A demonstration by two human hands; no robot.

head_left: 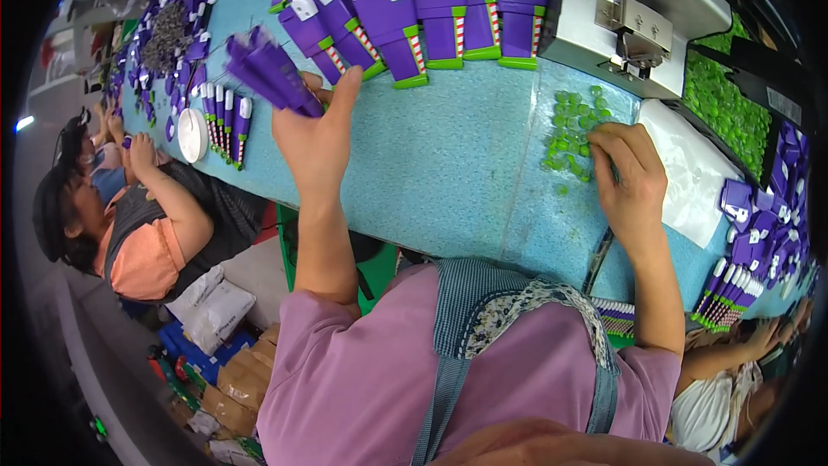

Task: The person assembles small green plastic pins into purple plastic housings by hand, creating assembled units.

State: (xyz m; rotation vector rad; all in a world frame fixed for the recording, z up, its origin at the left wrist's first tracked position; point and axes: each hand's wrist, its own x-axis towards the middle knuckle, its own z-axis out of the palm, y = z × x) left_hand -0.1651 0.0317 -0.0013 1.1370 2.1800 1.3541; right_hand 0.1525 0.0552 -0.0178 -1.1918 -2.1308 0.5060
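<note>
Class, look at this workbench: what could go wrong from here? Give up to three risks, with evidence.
The green pieces lie loose by the right hand, so a knock could scatter them. The left hand holds a blurred purple item above the table; it might slip. The purple row is crowded, so a nudge could shift several parts.

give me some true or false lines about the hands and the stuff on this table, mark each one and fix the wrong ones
1. The left hand holds purple plastic. True.
2. The right hand rests on the white sheet. False: its fingertips are at the small green pieces.
3. The large purple parts have green ends. True.
4. The metal machine stands at the near edge of the table. False: it stands beyond the small green pieces.
</note>
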